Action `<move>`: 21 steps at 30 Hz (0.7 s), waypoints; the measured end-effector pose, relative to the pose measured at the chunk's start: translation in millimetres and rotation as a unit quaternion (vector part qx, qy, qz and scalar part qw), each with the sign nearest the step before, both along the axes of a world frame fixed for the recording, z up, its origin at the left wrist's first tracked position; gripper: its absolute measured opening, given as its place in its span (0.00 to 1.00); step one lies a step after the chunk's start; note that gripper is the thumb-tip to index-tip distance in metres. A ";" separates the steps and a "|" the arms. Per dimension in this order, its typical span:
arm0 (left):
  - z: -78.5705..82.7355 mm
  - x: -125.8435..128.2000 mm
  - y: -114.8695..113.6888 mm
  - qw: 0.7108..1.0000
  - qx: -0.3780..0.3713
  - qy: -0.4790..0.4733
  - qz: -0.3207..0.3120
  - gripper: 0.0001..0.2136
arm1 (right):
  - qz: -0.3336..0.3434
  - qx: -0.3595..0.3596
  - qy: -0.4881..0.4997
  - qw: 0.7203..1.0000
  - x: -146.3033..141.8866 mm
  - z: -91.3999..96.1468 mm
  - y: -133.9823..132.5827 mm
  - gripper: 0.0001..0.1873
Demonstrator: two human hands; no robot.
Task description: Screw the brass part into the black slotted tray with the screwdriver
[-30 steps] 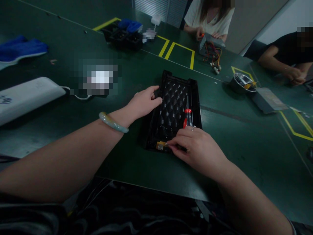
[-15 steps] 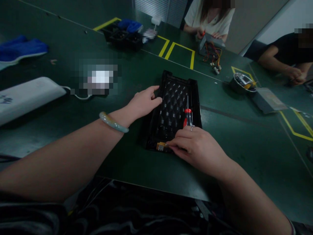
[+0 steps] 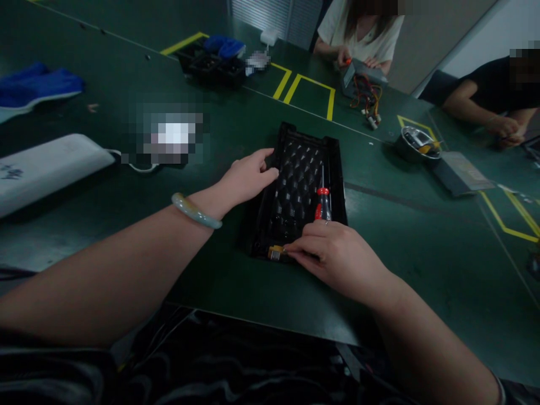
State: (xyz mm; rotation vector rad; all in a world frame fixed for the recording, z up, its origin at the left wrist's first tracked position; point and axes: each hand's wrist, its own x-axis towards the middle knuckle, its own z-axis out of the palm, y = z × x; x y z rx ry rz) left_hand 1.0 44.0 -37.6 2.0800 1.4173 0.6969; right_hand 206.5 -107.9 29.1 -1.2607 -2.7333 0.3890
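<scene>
Judging by its looks, we expect the orange-yellow piece to be light, thin and fragile, so we would hold it by its edges. It sits at the near end of the black tray, where our right grip has thumb and finger pinched together on its right end. Our left grip stands with thumb and fingers apart, against the tray's left wall. The tray looks stiff and perhaps slick, best steadied by its walls. We count one piece, one tray, one red-and-black screwdriver and, farther off, one metal bowl.
</scene>
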 end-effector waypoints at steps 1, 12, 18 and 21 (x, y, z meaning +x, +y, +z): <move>0.2 0.2 -0.1 1.000 -0.001 0.002 0.001 0.30 | -0.007 -0.010 0.001 1.000 -0.4 0.0 0.1 0.11; 7.9 3.0 -6.3 1.000 -0.004 0.001 0.000 0.28 | -0.032 -0.083 0.020 0.996 -0.5 2.2 0.3 0.08; 11.7 2.7 -10.7 1.000 -0.016 0.000 0.000 0.27 | -0.093 0.006 -0.016 0.995 9.5 8.1 5.8 0.12; 13.5 2.6 -11.8 1.000 -0.019 -0.004 -0.008 0.28 | -0.144 0.138 -0.085 0.976 25.4 3.2 16.9 0.20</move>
